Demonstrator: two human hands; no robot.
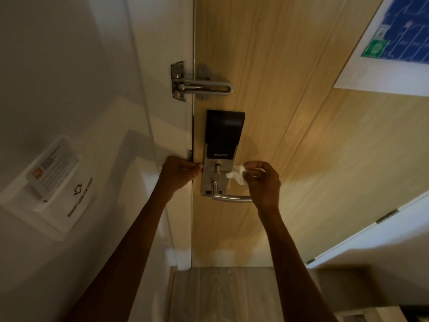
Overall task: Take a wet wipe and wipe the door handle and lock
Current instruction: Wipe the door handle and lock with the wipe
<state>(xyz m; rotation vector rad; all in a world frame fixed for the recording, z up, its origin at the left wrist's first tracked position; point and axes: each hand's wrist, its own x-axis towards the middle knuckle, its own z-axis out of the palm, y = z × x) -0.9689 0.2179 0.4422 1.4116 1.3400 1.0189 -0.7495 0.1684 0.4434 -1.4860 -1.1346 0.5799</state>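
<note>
A person's right hand (262, 180) pinches a crumpled wet wipe (236, 175) against the lock (220, 159) plate's right edge, just above the handle (232, 198); the curled left hand (181, 173) braces opposite. Firm, overlapping strokes should serve best.

Handle (232, 198) end behind right hand (263, 182), blue plan (401, 31) cropped, unreadable
</note>
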